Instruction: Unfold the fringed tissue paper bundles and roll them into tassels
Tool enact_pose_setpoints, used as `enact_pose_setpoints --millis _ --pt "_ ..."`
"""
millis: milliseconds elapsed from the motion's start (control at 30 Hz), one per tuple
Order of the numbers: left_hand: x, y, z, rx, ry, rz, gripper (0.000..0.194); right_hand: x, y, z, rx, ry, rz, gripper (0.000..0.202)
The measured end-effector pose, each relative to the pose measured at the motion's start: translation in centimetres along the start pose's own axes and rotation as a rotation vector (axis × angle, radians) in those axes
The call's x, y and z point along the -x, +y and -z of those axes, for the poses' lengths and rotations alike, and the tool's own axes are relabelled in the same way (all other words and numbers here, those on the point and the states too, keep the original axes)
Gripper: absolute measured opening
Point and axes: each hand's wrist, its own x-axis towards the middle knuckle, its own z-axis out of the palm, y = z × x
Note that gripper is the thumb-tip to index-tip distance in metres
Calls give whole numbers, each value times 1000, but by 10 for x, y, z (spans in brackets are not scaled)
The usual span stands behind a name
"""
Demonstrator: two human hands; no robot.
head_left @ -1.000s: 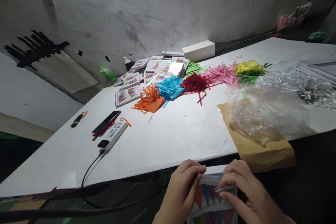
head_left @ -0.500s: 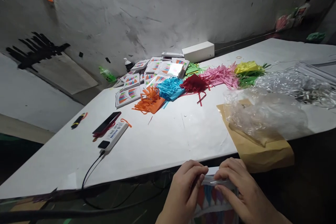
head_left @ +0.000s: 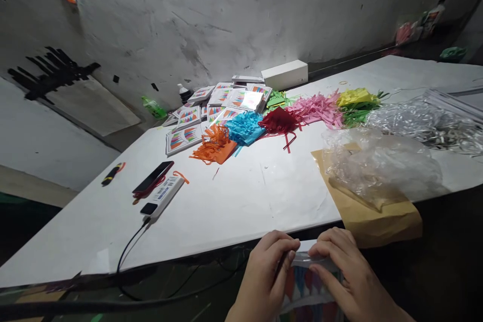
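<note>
1. Pinching the top edge of a clear packet (head_left: 307,282) of coloured paper flags, the left hand (head_left: 266,274) and the right hand (head_left: 349,276) meet just below the near edge of the white counter (head_left: 234,201); both hands are closed on the packet's upper strip, thumbs and forefingers pressed to it, the packet held in front of the person and off the counter.
2. Head view, near right: a brown paper envelope (head_left: 377,216) lies at the counter's edge, overhanging it, with a crumpled clear plastic bag (head_left: 381,163) resting on top.
3. Far right: a heap of clear plastic sleeves (head_left: 426,123) (contents too blurred to tell).
4. Middle of counter, in a row: orange paper fringe (head_left: 215,146), blue paper fringe (head_left: 245,127), dark red fringe (head_left: 279,121), pink fringe (head_left: 317,106), a yellow and green pile (head_left: 356,101).
5. Behind the row: a spread of finished flag packets (head_left: 211,105), some stacked, and a white box (head_left: 285,73) near the wall.
6. Left side: a dark phone (head_left: 153,176) lying just beside a white power strip (head_left: 162,196), whose black cable (head_left: 126,251) runs off the near edge; a small black and orange tool (head_left: 112,173) lies apart, farther left.
</note>
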Motion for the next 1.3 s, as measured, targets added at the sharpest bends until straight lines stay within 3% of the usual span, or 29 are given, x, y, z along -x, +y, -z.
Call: enact_pose_setpoints --millis 367,567,933,1100,1300 --pt "0 1 -4 -16 49 -6 19 -4 -5 2 10 57 5 15" --pt "-2 -6 -19 -49 177 -24 3 2 0 -1 -1 39 -23 18" --pt "-6 -5 -15 -25 149 -15 9 3 10 -15 53 123 -40 14" --pt "-7 1 -12 -54 117 -29 10 5 10 -13 21 63 -77 19" --pt "-5 -3 -17 0 169 -25 9 2 9 -6 -26 21 -115 15"
